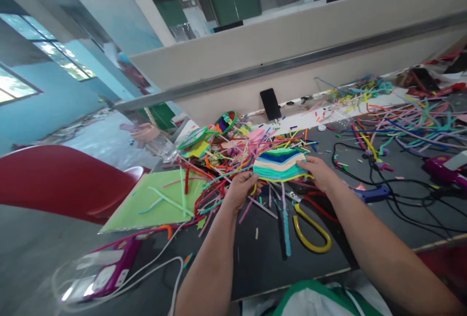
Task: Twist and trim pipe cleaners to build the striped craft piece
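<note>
Between my two hands, above the table, is a round panel [280, 166] of pipe cleaners laid in rows of green, blue, cream, teal and yellow. My left hand [243, 187] pinches its left edge, with a yellow strand end hanging by the fingers. At the right edge my right hand [316, 171] grips it, thumb on top. A heap of loose pipe cleaners [251, 143] lies just behind. Below the panel are scissors with yellow handles [312, 231] and a teal pipe cleaner [286, 233] lying lengthwise on the dark table.
A light green sheet [153, 199] lies at left, near a purple device [113, 267] with a white cable. A phone [270, 104] leans on the low partition. To the right are a blue-handled tool [372, 193], black cords and more pipe cleaners [412, 126]. A red chair [65, 179] stands left.
</note>
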Motion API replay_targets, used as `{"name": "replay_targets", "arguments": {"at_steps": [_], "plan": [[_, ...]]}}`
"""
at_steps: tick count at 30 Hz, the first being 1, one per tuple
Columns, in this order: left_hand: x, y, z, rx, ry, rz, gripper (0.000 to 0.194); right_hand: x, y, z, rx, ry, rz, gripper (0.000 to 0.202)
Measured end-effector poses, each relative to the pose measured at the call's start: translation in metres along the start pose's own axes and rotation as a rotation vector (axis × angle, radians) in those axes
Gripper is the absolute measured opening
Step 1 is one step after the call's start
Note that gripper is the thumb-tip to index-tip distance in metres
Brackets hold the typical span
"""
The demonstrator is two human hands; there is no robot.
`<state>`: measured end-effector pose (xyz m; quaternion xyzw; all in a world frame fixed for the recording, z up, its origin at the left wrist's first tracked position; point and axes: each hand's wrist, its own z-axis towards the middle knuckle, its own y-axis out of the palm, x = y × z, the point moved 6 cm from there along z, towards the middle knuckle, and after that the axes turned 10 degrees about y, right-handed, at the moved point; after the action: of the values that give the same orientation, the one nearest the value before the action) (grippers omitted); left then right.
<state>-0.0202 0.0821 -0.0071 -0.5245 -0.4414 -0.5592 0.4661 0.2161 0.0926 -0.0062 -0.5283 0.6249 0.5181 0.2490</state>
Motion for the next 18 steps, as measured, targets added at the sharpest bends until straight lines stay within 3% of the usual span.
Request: {"name": "replay_targets", "arguments": {"at_steps": [9,14,18], "plan": [[0.003,0.010,-0.005,0.054,-0.046,0.029,0.035,0.000,-0.008,-0.001,0.048,0.029,0.027,0.016],[0.003,0.010,-0.005,0.031,-0.052,-0.024,0.035,0.005,-0.010,0.000,0.023,0.044,-0.030,0.022],[-0.002,0.013,-0.004,0.002,-0.042,-0.043,0.037,0.006,-0.013,-0.001,0.086,0.018,-0.063,0.021]]}}
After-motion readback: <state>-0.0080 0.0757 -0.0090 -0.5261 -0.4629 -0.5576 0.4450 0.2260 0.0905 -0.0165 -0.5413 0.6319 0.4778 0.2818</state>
